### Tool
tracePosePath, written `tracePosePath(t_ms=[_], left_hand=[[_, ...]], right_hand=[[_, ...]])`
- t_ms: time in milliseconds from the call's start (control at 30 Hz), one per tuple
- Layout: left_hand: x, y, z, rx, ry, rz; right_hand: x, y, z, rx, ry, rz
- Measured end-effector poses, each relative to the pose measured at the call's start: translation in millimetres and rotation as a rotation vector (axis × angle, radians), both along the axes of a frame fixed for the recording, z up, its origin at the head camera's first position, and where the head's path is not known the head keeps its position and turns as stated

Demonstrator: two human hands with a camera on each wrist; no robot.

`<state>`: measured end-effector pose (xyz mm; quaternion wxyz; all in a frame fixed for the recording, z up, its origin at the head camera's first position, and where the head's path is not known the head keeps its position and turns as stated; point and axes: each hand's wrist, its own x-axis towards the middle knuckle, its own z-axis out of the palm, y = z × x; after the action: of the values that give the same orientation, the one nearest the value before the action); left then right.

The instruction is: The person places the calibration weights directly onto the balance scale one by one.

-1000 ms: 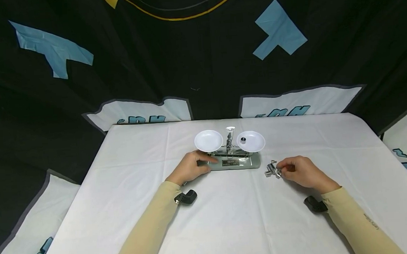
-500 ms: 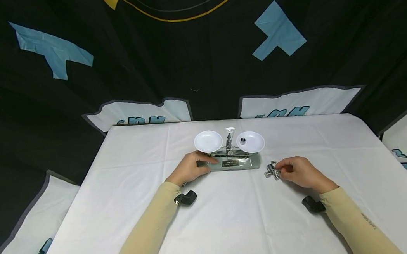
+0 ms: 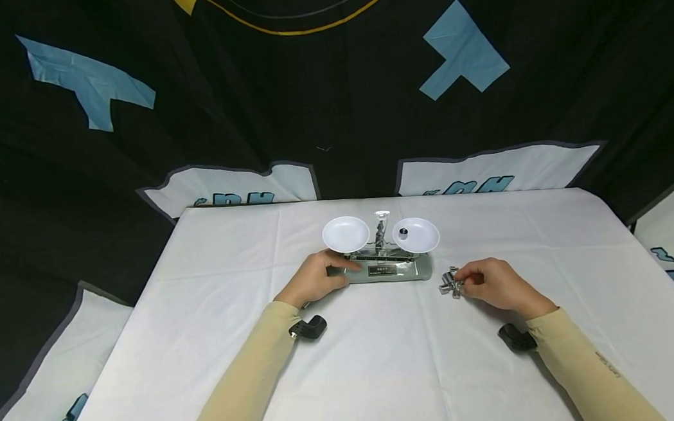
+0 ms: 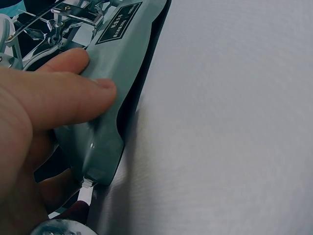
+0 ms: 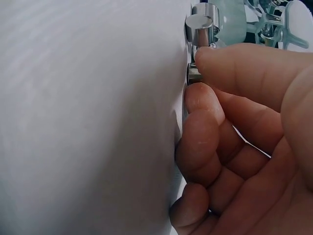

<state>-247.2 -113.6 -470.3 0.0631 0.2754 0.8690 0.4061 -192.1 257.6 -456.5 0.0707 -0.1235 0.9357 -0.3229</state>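
Observation:
A two-pan balance scale (image 3: pixel 413 269) with a grey-green base stands towards the back of the table. My left hand (image 3: pixel 316 277) holds the left end of the base. In the left wrist view its thumb (image 4: pixel 73 98) lies on the front of the scale's base (image 4: pixel 129 54), with fingers farther back round that end. One small metal weight (image 3: pixel 403 233) stands in the right pan (image 3: pixel 422 236); nothing lies in the left pan (image 3: pixel 345 234). Right of the base, my right hand (image 3: pixel 496 283) pinches a small metal weight (image 5: pixel 193 73) at a cluster of shiny weights (image 3: pixel 449 281).
White cloth (image 3: pixel 358 364) covers the table. Behind it hangs a black curtain (image 3: pixel 308 115) with blue and white patches. Each wrist wears a small black camera; the right camera (image 3: pixel 517 338) sits just above the cloth.
My right hand has shifted very slightly left at the cluster, and a weight by its fingertips has turned or moved a little. The left hand and the scale stay in place.

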Motion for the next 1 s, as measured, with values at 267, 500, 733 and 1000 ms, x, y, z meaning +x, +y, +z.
tracePosePath(t_ms=[267,500,733,1000], left_hand=[[-0.2,0.1,1.0,0.0,0.001,0.001],[-0.3,0.0,0.3,0.005,-0.004,-0.005],[0.1,0.0,0.3,0.006,0.004,-0.009],[-0.3,0.0,0.2,0.009,0.0,-0.009]], right_hand=[[-1.0,-1.7,0.6,0.003,0.0,0.0],[-1.5,-1.6,0.7,0.01,-0.001,0.006],[-2.1,-1.7,1.4,0.008,-0.014,0.008],[-2.7,-3.3,0.6,0.016,-0.013,0.005]])
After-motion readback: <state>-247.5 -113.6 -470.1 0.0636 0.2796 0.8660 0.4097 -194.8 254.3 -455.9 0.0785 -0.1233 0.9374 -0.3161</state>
